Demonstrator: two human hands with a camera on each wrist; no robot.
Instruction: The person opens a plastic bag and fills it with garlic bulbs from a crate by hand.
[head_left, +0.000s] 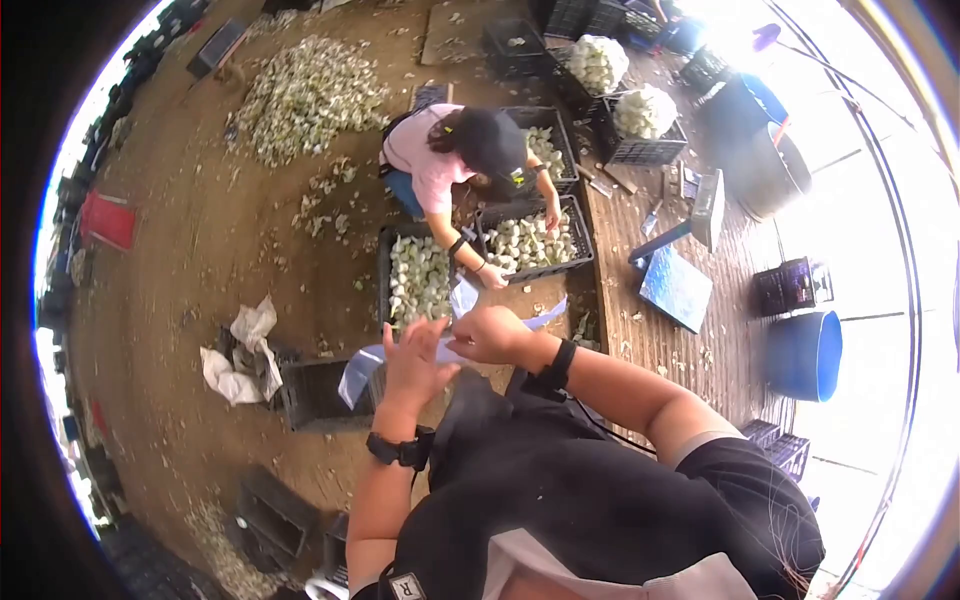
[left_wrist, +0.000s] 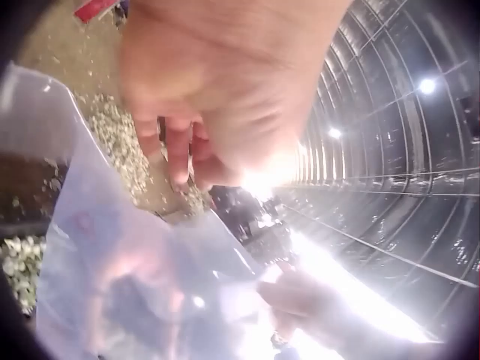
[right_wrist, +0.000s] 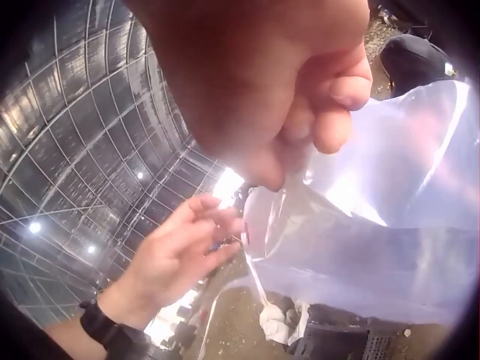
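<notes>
A clear, bluish plastic bag hangs spread out between my two hands. My right hand pinches its edge, with the fingers curled in, as the right wrist view shows. My left hand is raised beside it, its fingers loosely bent and apart. In the right wrist view the left fingertips come right at the bag's edge, with nothing gripped in them. Below the hands, a black crate holds white garlic bulbs.
Opposite me a person in a pink shirt bends over another crate of garlic. A heap of garlic lies on the dirt floor. An empty black crate stands at left, a blue stool on boards at right.
</notes>
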